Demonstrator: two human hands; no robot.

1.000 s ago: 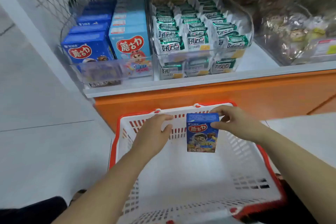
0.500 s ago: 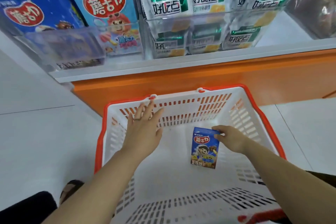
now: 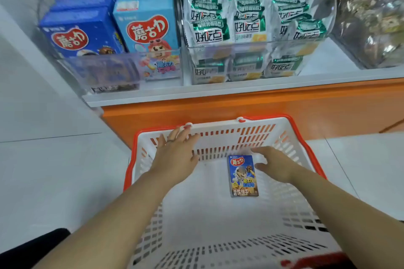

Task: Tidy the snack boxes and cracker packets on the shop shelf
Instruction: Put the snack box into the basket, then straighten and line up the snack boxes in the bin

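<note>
The right hand (image 3: 276, 165) hangs inside the white slotted plastic shopping basket with a red rim (image 3: 218, 220), fingers spread and holding nothing, just right of a small dark-blue cardboard snack box (image 3: 243, 176) printed with a cartoon figure. That box lies flat, face up, on the basket floor, toward the far wall; whether the thumb touches its edge cannot be told. The left hand (image 3: 175, 155) is also splayed wide and empty, palm down, at the basket's far left corner, its fingertips (image 3: 181, 130) at the far rim.

Beyond the basket's far wall stands an orange cabinet front (image 3: 240, 105), topped by the white shelf (image 3: 323, 57). On the shelf, above the basket's left side, a clear plastic tray (image 3: 122, 72) holds rows of dark-blue snack boxes (image 3: 80, 33) beside light-blue snack boxes (image 3: 148, 24). Above the basket's right half, a second clear bin (image 3: 251, 47) is packed with green-and-white cracker packets (image 3: 247, 26), stacked in two layers. Farther right sits a blurred transparent container of mixed wrapped sweets (image 3: 369, 19).
</note>
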